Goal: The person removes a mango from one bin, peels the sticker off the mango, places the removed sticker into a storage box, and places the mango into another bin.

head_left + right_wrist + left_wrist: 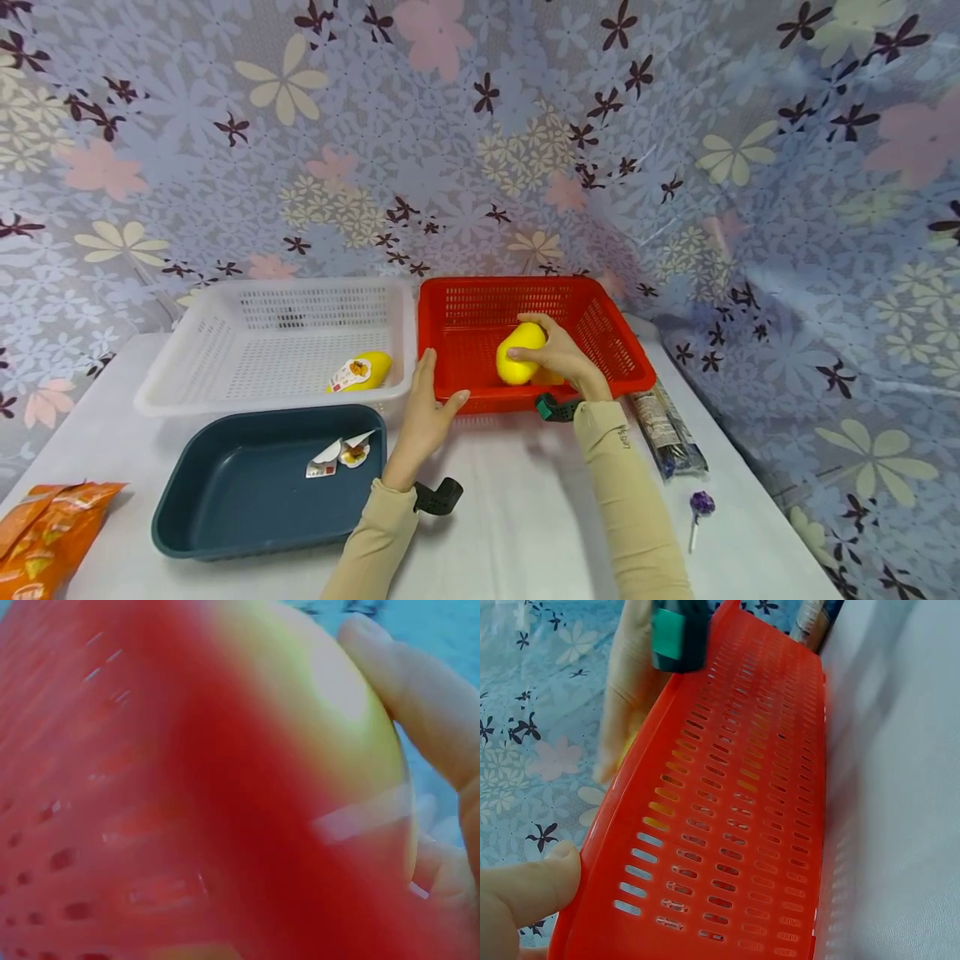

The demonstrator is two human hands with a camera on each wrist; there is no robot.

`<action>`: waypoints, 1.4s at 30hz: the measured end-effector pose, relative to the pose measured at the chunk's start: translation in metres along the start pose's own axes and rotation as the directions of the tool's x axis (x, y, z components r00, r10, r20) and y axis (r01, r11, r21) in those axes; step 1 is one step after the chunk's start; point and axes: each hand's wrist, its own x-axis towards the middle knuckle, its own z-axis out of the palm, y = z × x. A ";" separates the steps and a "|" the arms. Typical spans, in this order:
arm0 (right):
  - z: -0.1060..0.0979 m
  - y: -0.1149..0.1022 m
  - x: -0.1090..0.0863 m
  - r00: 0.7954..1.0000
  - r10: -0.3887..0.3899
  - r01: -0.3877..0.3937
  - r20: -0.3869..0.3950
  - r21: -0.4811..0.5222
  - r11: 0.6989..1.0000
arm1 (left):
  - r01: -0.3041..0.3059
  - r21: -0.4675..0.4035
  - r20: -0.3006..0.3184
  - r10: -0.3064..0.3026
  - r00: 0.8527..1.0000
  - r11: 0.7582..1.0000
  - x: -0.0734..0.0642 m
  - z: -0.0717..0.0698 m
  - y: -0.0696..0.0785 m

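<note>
Before a flower-printed backdrop (450, 167), over a white table (517, 508), a yellow fruit (517, 358) sits in the curled fingers of a person's right hand (561, 354) at a red basket (468, 354), while the left hand (423, 417), fingers straight and grasping nothing, lays its thumb against the rim. The work looks partway: a labelled yellow fruit (369, 371) already lies in the white basket (262, 354), and another yellow piece (547, 378) beside the held one presumably remains. The baskets stand nearly rim to rim, a dark tray (262, 492) crowding the white one's front, but bare table opens before the red.
</note>
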 end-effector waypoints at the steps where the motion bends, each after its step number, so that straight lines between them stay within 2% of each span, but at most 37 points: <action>1: 0.003 0.001 0.001 1.000 -0.012 0.012 -0.009 -0.028 1.000 | -0.004 0.000 -0.004 0.004 1.000 1.000 0.000 -0.001 0.000; 5: 0.010 0.001 0.003 0.998 -0.050 0.046 -0.043 -0.087 0.995 | -0.002 0.006 -0.011 0.002 1.000 1.000 0.000 -0.003 0.000; 13: 0.014 -0.001 0.005 0.993 -0.106 0.101 -0.055 -0.097 0.990 | 0.009 0.001 -0.015 -0.009 1.000 1.000 -0.002 -0.007 -0.001; 18: 0.016 -0.002 0.001 0.981 -0.125 0.116 -0.148 -0.068 0.991 | 0.003 0.007 -0.025 -0.003 1.000 1.000 -0.002 -0.007 -0.001; 21: 0.022 -0.003 -0.010 0.951 -0.185 0.173 -0.249 -0.070 0.982 | 0.002 0.030 -0.032 -0.001 0.999 1.000 -0.004 -0.005 0.000; 24: 0.032 -0.005 -0.027 0.901 -0.253 0.246 -0.352 -0.065 0.967 | 0.019 0.072 -0.030 -0.017 0.999 0.997 -0.006 -0.005 0.003; 27: 0.043 -0.011 -0.044 0.860 -0.297 0.301 -0.415 -0.058 0.952 | 0.030 0.110 -0.026 -0.028 0.999 0.993 -0.007 -0.008 0.008; 30: 0.052 -0.022 -0.054 0.840 -0.342 0.350 -0.421 -0.062 0.935 | 0.046 0.142 -0.023 -0.044 0.999 0.989 -0.008 -0.017 0.018; 35: 0.074 -0.042 -0.063 0.845 -0.393 0.399 -0.363 -0.062 0.915 | 0.077 0.162 -0.042 -0.071 0.997 0.984 -0.010 -0.042 0.028; 38: 0.096 -0.049 -0.061 0.850 -0.408 0.402 -0.334 -0.090 0.911 | 0.095 0.155 -0.105 -0.079 0.991 0.983 -0.012 -0.062 0.031; 40: 0.115 -0.053 -0.059 0.850 -0.417 0.388 -0.322 -0.153 0.909 | 0.106 0.163 -0.167 -0.078 0.983 0.981 -0.013 -0.076 0.032; 42: 0.137 -0.057 -0.055 0.838 -0.428 0.367 -0.338 -0.232 0.901 | 0.117 0.180 -0.222 -0.076 0.972 0.977 -0.015 -0.091 0.031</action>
